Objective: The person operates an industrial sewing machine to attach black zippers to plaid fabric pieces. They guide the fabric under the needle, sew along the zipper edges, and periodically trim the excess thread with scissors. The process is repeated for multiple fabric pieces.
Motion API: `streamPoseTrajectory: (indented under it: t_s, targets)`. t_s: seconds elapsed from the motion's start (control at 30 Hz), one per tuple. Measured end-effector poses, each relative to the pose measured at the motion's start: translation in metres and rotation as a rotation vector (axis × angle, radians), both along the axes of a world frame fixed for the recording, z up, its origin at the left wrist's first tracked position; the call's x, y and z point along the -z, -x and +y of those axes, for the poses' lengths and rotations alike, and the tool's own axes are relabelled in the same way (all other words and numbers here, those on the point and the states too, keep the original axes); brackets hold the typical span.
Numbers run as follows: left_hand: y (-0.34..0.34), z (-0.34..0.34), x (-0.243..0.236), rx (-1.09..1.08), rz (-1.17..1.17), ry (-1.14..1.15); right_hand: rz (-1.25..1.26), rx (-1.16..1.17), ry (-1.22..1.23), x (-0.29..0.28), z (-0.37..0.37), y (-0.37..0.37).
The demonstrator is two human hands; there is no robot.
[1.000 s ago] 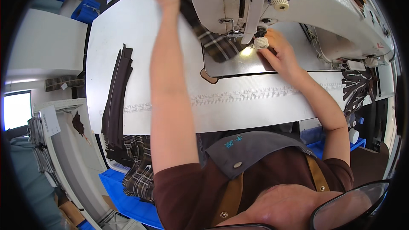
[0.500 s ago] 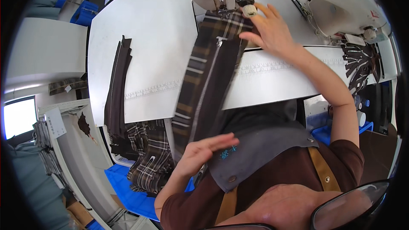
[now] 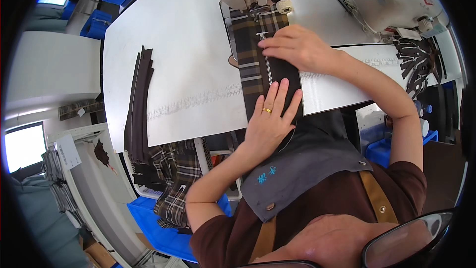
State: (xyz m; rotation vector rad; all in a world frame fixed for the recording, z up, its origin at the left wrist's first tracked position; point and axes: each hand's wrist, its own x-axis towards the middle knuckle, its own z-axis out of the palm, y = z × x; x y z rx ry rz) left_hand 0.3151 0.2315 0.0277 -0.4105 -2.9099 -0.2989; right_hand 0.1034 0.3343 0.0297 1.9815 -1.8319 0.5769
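Observation:
A brown, black and white plaid fabric strip (image 3: 251, 64) runs out toward me from under the presser foot (image 3: 256, 10) of a sewing machine. On it lies a dark zipper (image 3: 269, 72) with metal teeth and a silver pull (image 3: 262, 35) near the needle end. My left hand (image 3: 270, 121) rests flat over the zipper's near part, fingers spread, a gold ring on one finger. Just below the pull, my right hand (image 3: 297, 47) has thumb and fingertips drawn together at the zipper's toothed edge. Its palm side is hidden.
Dark zippers (image 3: 139, 99) lie in a stack on the white table (image 3: 191, 54). Plaid pieces (image 3: 173, 183) hang above a blue bin (image 3: 153, 228) at lower left. More zippers (image 3: 419, 64) sit bunched at the right. The machine's arm (image 3: 391, 15) overhangs the far side.
My left hand has come up from beside the apron onto the zipper. My right hand has moved from the machine's presser area down to the zipper. The strip has swung straighter toward me.

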Motion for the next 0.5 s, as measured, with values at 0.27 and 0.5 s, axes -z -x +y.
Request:
streamPoseTrajectory:
  t_s: [0.27,0.5]
  targets:
    - [0.003,0.013,0.001,-0.051,-0.005,-0.107,0.338,-0.166,-0.36,-0.05,-0.037,-0.005]
    - [0.014,-0.018,-0.018,-0.027,0.085,-0.887,0.058,0.059,-0.181,-0.022,-0.008,-0.014]
